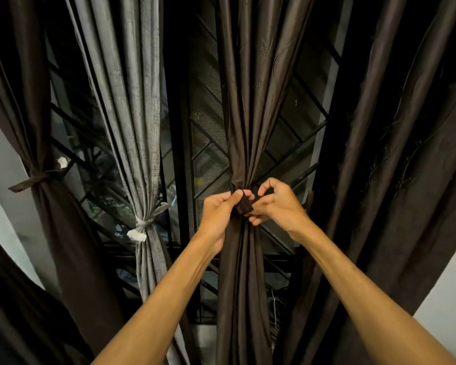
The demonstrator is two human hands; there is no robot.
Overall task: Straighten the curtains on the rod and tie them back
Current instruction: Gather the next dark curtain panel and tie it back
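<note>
A dark brown curtain (250, 101) hangs in the middle, gathered into a narrow waist by a dark brown tie-back (244, 204). My left hand (219, 209) pinches the tie-back's loose end between thumb and fingers. On the other side of the gathered waist, my right hand (277, 204) has curled fingers that grip the band. To the left, a grey curtain (134, 101) is bound with a grey tie (145, 222). At the far left a brown curtain (21, 101) is bound with a brown tie (34, 180). The rod is out of view.
A black metal window grille (282, 143) with diagonal bars stands behind the curtains. Another dark brown curtain (395, 154) hangs loose at the right. White wall (448, 291) shows at the lower right and grey wall at the left.
</note>
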